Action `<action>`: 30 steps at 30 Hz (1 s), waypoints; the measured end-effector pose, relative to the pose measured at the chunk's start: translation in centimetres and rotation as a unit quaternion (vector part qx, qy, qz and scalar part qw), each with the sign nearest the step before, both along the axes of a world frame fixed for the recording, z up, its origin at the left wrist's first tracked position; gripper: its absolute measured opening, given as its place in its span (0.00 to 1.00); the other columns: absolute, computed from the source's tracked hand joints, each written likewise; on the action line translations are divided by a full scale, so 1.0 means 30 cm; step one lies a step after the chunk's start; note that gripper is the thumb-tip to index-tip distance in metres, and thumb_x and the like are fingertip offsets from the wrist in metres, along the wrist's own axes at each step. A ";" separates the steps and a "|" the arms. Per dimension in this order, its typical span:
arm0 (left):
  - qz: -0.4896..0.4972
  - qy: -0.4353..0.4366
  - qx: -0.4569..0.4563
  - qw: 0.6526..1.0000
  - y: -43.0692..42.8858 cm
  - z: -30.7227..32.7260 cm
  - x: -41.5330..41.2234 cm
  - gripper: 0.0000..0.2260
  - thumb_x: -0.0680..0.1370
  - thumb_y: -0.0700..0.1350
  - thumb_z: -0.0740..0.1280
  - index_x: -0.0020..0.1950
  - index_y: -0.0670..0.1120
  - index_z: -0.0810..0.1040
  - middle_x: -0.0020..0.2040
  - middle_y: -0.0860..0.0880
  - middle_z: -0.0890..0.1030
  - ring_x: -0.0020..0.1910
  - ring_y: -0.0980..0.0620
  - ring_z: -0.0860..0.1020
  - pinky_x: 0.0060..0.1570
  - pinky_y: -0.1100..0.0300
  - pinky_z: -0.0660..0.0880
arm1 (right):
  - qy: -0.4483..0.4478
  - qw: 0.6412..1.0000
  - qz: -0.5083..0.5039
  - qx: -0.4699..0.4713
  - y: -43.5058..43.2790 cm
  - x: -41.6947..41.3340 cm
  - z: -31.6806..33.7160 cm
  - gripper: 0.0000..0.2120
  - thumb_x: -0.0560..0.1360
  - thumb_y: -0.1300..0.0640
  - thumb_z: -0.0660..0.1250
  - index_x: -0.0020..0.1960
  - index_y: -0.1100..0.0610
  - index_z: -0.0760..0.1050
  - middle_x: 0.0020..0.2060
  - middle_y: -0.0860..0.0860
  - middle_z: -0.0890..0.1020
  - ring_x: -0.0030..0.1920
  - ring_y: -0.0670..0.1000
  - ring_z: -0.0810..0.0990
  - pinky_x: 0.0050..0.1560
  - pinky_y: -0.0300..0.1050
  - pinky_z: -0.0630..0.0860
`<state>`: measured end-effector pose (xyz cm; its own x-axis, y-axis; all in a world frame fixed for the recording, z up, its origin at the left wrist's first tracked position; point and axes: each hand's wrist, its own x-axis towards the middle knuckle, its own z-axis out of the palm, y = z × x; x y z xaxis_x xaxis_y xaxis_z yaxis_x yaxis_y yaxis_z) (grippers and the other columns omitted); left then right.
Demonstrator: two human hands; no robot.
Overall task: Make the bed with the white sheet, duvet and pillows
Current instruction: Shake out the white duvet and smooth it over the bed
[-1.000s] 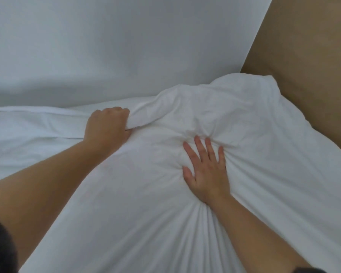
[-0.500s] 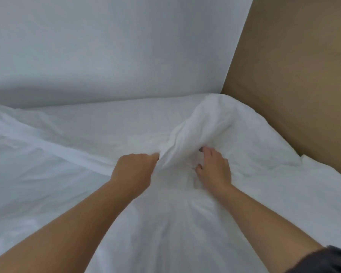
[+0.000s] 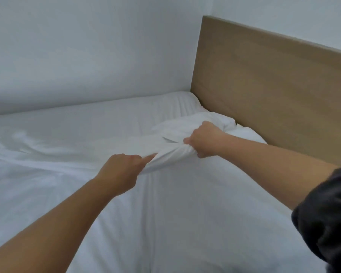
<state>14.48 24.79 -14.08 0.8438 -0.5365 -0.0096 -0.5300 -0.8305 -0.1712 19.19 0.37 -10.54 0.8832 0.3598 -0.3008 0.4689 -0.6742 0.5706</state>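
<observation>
Head view, the sole camera. Risk first: we judge that the gathered ridge of the duvet could slip from one fist if the two hands pull unevenly. That would leave the cover skewed toward the headboard at two o'clock. A hard tug could also drag and crease the white sheet, which lies flat toward eleven o'clock, up against the wall. Bunching near the bed corner at one o'clock suggests to us that the top edge is not yet squared.

Pose: the left hand comes in from seven o'clock with fingers curled, thumb and forefinger pinching the near end of the ridge. The right hand reaches in from four o'clock, knuckles up, fist closed round the far end of the same ridge. A dark sleeve covers that upper arm. Both forearms are extended and the hands are near each other, with the fabric gathered between them. The duvet fills the foreground from five to eight o'clock.
</observation>
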 end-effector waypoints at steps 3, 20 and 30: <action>-0.018 -0.008 0.000 1.000 -0.018 -0.004 -0.101 0.33 0.77 0.38 0.56 0.77 0.64 0.50 0.56 0.55 0.77 0.41 0.48 0.73 0.36 0.60 0.63 | 0.016 0.985 -0.149 -0.079 -0.081 -0.210 0.036 0.07 0.76 0.52 0.64 0.54 0.51 0.73 0.35 0.49 0.69 0.45 0.52 0.77 0.45 0.41 0.72; 0.059 0.052 0.092 0.993 -0.129 -0.366 -0.405 0.12 0.78 0.41 0.59 0.61 0.49 0.70 0.57 0.50 0.74 0.56 0.49 0.74 0.48 0.58 0.69 | 0.026 0.985 -0.169 0.032 -0.457 -0.590 -0.379 0.23 0.77 0.63 0.61 0.71 0.55 0.64 0.65 0.55 0.71 0.64 0.58 0.71 0.65 0.55 0.63; -0.027 0.205 0.097 0.974 -0.168 -0.369 -0.396 0.06 0.74 0.43 0.59 0.49 0.50 0.73 0.46 0.52 0.76 0.48 0.50 0.76 0.43 0.59 0.69 | 0.215 0.924 -0.308 0.075 -0.531 -0.677 -0.488 0.21 0.76 0.56 0.67 0.68 0.57 0.69 0.64 0.56 0.75 0.63 0.57 0.77 0.58 0.48 0.74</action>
